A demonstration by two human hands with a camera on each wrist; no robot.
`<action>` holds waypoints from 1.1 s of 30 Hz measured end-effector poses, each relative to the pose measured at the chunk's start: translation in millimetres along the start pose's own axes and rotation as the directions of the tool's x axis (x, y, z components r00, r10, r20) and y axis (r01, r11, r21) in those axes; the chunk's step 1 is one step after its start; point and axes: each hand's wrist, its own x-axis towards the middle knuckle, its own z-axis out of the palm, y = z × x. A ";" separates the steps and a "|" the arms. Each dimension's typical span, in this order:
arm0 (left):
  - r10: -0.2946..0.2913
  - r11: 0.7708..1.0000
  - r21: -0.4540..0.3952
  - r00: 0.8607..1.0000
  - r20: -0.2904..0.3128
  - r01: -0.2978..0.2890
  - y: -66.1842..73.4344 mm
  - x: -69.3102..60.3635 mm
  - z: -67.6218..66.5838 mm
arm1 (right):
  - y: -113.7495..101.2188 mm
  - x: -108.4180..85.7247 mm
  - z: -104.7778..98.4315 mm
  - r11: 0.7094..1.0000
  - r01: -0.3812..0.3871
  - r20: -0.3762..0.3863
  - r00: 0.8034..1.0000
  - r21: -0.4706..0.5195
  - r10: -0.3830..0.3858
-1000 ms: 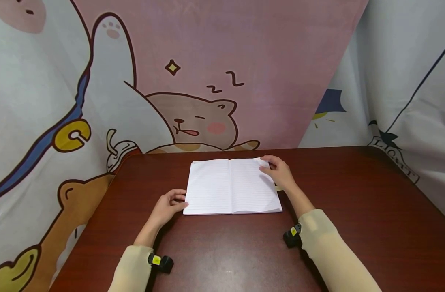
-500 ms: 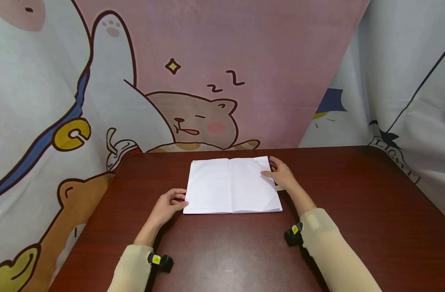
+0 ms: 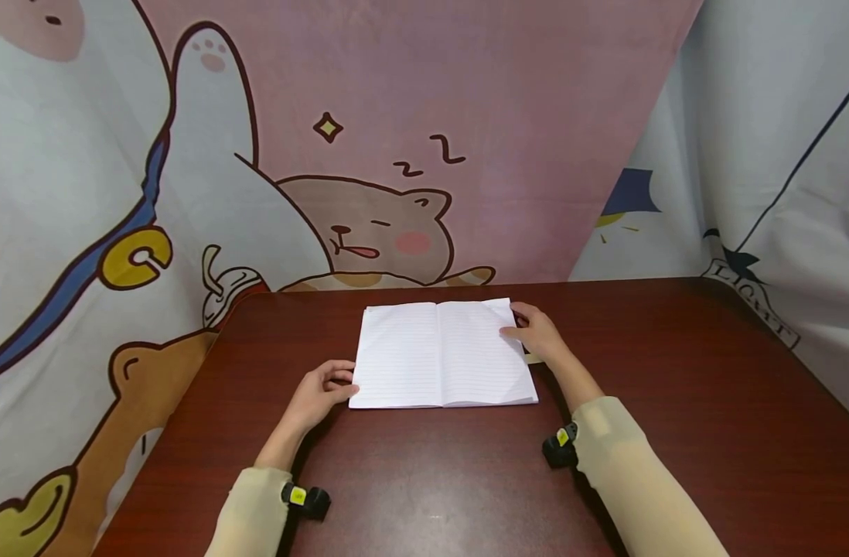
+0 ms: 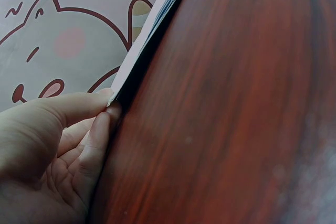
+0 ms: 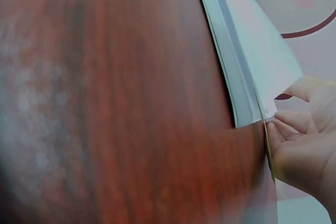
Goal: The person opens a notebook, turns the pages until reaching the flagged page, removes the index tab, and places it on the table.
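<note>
An open notebook (image 3: 404, 356) with blank lined pages lies on the dark red-brown table. My left hand (image 3: 320, 394) pinches its left edge, thumb on top and fingers below, as the left wrist view shows closely. At the right side, my right hand (image 3: 539, 333) has its thumb on the right-hand page and its other fingers behind that page's edge, with the page between them. In the right wrist view the page (image 5: 268, 51) stands lifted off the stack beneath. A pale strip (image 3: 533, 359) sticks out from the notebook's right edge.
The wooden table (image 3: 424, 480) reaches back to a cartoon-printed cloth (image 3: 522, 155). White cloth (image 3: 779, 170) hangs at the right. Small black wrist cameras sit on both cream sleeves.
My right fingers have slid off the top of the page's upper right corner to behind its edge, and the thumb has shifted slightly down. The left hand stays put.
</note>
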 end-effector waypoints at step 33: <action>-0.001 1.000 -0.008 1.000 -0.004 0.001 10.3 -4.0 -0.8 | -10.4 -8.7 6.2 0.982 0.117 -0.131 0.987 0.149 -0.098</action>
